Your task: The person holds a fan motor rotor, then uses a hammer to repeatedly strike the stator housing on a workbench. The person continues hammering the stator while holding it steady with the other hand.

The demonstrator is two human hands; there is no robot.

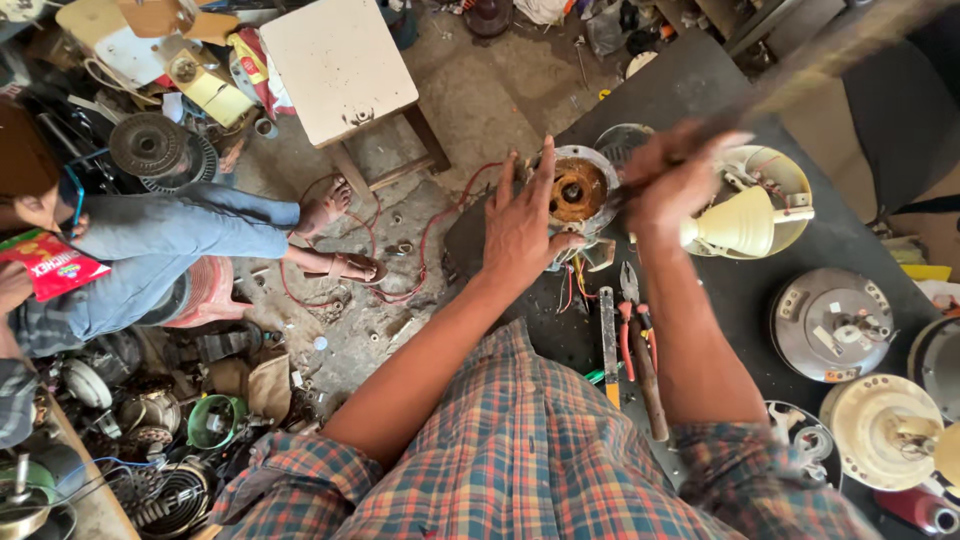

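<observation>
A round metal fan motor [578, 190] with a rusty brown core lies on the dark workbench [690, 80]. My left hand [522, 222] rests flat against its left rim, fingers spread and straight. My right hand [672, 178] is blurred just right of the motor, closed round a long wooden handle [830, 55] that slants up to the right. Thin red and other coloured wires [572, 285] trail from the motor toward me.
Pliers [628, 320], a flat file and a wooden-handled tool lie on the bench near my shirt. Cream fan parts [750, 215] and grey motor covers [830, 322] fill the right side. On the left, a person in jeans sits among scrap by a white stool [335, 65].
</observation>
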